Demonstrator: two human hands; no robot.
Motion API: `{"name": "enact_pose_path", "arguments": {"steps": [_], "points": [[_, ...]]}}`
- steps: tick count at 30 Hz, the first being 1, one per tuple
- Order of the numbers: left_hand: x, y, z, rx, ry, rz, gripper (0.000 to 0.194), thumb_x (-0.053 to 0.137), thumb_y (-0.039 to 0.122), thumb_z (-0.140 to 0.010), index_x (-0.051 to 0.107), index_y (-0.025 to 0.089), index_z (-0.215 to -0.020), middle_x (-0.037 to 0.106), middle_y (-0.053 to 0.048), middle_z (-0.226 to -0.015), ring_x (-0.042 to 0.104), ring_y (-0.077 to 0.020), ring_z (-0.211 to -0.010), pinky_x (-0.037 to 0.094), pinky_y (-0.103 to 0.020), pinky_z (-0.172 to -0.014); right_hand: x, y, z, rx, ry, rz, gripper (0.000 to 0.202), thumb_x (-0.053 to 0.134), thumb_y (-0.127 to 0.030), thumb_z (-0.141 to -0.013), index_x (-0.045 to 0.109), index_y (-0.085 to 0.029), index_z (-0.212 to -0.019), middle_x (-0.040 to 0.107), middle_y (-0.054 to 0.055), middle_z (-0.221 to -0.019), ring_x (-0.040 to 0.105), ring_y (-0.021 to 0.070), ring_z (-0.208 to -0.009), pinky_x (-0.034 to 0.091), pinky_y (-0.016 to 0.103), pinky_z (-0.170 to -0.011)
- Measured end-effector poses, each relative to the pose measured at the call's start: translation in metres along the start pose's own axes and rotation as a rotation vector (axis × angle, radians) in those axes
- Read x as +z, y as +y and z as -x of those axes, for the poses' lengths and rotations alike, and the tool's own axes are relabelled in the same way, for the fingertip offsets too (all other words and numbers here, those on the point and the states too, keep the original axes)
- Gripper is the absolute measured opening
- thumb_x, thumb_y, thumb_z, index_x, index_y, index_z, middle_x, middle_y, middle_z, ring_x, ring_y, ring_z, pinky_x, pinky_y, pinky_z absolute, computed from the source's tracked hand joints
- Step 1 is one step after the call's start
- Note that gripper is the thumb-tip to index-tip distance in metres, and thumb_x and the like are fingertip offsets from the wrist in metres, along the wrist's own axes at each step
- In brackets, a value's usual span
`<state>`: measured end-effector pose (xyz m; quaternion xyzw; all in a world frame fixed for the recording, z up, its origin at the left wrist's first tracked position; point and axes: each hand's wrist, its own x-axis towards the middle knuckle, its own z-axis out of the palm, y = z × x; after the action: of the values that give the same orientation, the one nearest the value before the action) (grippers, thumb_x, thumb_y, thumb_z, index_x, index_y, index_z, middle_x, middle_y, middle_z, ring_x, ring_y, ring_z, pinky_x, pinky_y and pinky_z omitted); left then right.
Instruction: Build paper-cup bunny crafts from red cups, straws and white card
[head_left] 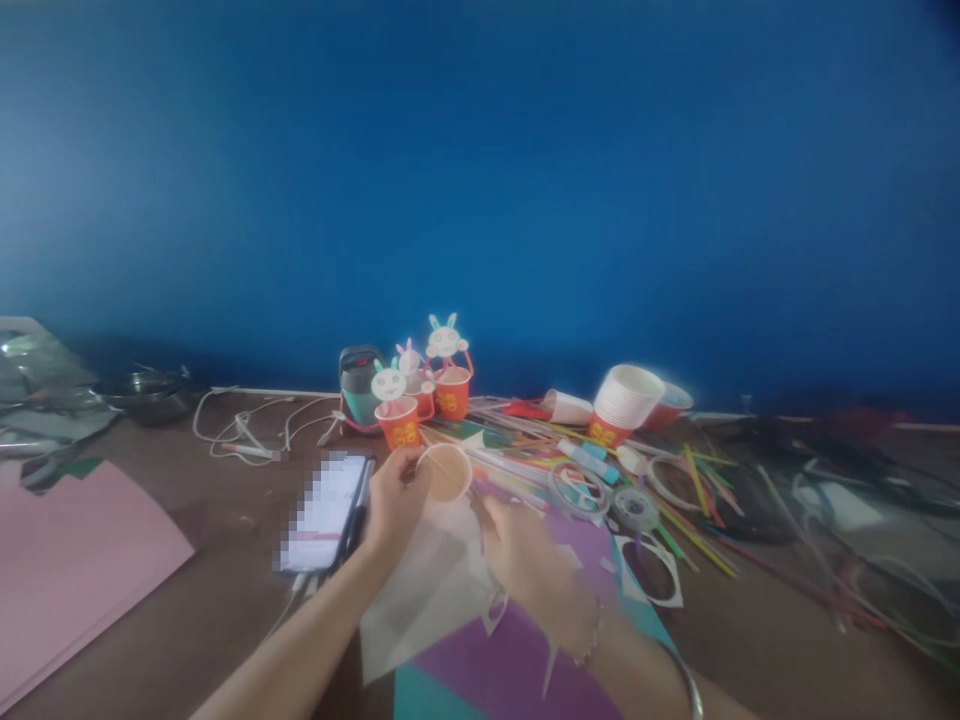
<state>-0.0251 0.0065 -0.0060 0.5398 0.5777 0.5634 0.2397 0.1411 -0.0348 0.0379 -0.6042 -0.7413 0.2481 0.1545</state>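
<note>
A paper cup (448, 474) is tipped so that its open mouth and pale inside face me. My left hand (395, 500) pinches its rim from the left, thumb and fingers closed. At the cup's right side, my right hand (525, 560) has its fingers curled in against the wall; its fingertips are partly hidden and blurred. Below the cup lies a translucent white sheet (420, 590) over purple paper (480, 670). A small white loop (495, 608) shows under my right hand; its kind is unclear. Red cups with bunny faces (400, 425) stand just behind.
A phone (322, 515) leans left of my hands, near white cables (240, 440). To the right are stacked paper cups (626, 400), tape rolls (636, 508), a ring-shaped paper cut-out (652, 570) and scattered coloured sticks (701, 540). Pink paper (82, 570) lies far left; a blue wall (480, 180) rises behind.
</note>
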Motion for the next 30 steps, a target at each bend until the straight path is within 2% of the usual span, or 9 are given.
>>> {"name": "enact_pose_path", "arguments": {"steps": [4, 8, 11, 13, 17, 19, 21, 27, 30], "points": [[0.0, -0.002, 0.0, 0.056, -0.008, -0.035, 0.014, 0.055, 0.026, -0.079, 0.066, 0.018, -0.081, 0.068, -0.002, -0.077, 0.063, -0.0157, -0.072, 0.047, -0.024, -0.066, 0.006, 0.005, -0.006, 0.049, -0.067, -0.392, 0.023, 0.044, -0.015, -0.09, 0.065, -0.014, -0.081, 0.061, 0.002, -0.061, 0.057, 0.0125, -0.056, 0.037, 0.022, -0.055], [-0.001, -0.004, 0.001, 0.076, -0.014, -0.029, 0.014, 0.056, 0.026, -0.08, 0.067, 0.018, -0.08, 0.067, -0.001, -0.076, 0.062, -0.015, -0.071, 0.046, -0.023, -0.064, 0.004, 0.015, -0.017, 0.286, -0.411, -0.939, 0.02, 0.043, -0.023, -0.09, 0.059, -0.016, -0.079, 0.032, -0.011, -0.048, 0.019, 0.0046, -0.033, 0.018, 0.017, -0.037], [-0.001, -0.005, 0.001, 0.06, -0.018, -0.004, 0.012, 0.057, 0.025, -0.08, 0.067, 0.018, -0.08, 0.068, -0.001, -0.076, 0.063, -0.0148, -0.07, 0.046, -0.022, -0.061, 0.001, 0.021, -0.023, 0.315, -0.632, -1.107, 0.018, 0.045, -0.025, -0.088, 0.056, -0.017, -0.076, 0.024, -0.013, -0.048, 0.008, 0.0045, -0.034, 0.012, 0.017, -0.034], [-0.001, -0.006, 0.001, 0.068, -0.022, -0.015, 0.012, 0.057, 0.025, -0.079, 0.067, 0.018, -0.08, 0.068, -0.001, -0.076, 0.063, -0.0149, -0.07, 0.046, -0.022, -0.062, 0.001, 0.021, -0.022, 0.272, -0.589, -1.065, 0.019, 0.046, -0.026, -0.088, 0.056, -0.017, -0.075, 0.027, -0.012, -0.048, 0.012, 0.0048, -0.034, 0.015, 0.017, -0.035], [-0.002, -0.007, 0.001, 0.095, -0.033, -0.072, 0.013, 0.055, 0.022, -0.078, 0.067, 0.018, -0.081, 0.069, -0.001, -0.076, 0.064, -0.0152, -0.07, 0.047, -0.023, -0.065, 0.007, 0.013, -0.011, 0.044, -0.102, -0.547, 0.019, 0.047, -0.017, -0.086, 0.06, -0.017, -0.071, 0.052, -0.001, -0.055, 0.047, 0.0102, -0.049, 0.034, 0.02, -0.049], [-0.002, -0.007, 0.0, 0.095, -0.033, -0.087, 0.013, 0.055, 0.022, -0.078, 0.067, 0.018, -0.081, 0.069, -0.001, -0.076, 0.063, -0.0153, -0.07, 0.047, -0.023, -0.065, 0.008, 0.009, -0.006, -0.048, 0.045, -0.3, 0.02, 0.046, -0.012, -0.085, 0.061, -0.016, -0.072, 0.061, 0.005, -0.067, 0.057, 0.0151, -0.064, 0.039, 0.024, -0.06], [-0.002, -0.006, 0.001, 0.092, -0.023, -0.075, 0.013, 0.055, 0.023, -0.078, 0.067, 0.018, -0.08, 0.068, -0.002, -0.075, 0.063, -0.0154, -0.07, 0.047, -0.024, -0.065, 0.006, 0.008, -0.005, -0.054, 0.026, -0.276, 0.021, 0.046, -0.012, -0.085, 0.062, -0.016, -0.073, 0.061, 0.005, -0.067, 0.057, 0.0152, -0.065, 0.039, 0.024, -0.06], [-0.001, 0.0, 0.002, 0.047, -0.026, 0.058, 0.013, 0.057, 0.027, -0.079, 0.066, 0.018, -0.081, 0.069, -0.002, -0.078, 0.063, -0.0157, -0.071, 0.047, -0.023, -0.063, -0.003, 0.019, -0.022, 0.023, -0.486, -0.723, 0.027, 0.038, -0.025, -0.092, 0.058, -0.017, -0.076, 0.029, -0.01, -0.048, 0.019, 0.0062, -0.033, 0.026, 0.017, -0.038], [-0.001, -0.001, 0.002, 0.028, -0.029, 0.038, 0.012, 0.057, 0.026, -0.079, 0.066, 0.018, -0.079, 0.068, -0.002, -0.077, 0.063, -0.0155, -0.07, 0.047, -0.023, -0.063, 0.0, 0.016, -0.018, 0.022, -0.314, -0.611, 0.026, 0.039, -0.021, -0.092, 0.059, -0.016, -0.075, 0.038, -0.007, -0.049, 0.032, 0.0077, -0.038, 0.031, 0.018, -0.043]]}}
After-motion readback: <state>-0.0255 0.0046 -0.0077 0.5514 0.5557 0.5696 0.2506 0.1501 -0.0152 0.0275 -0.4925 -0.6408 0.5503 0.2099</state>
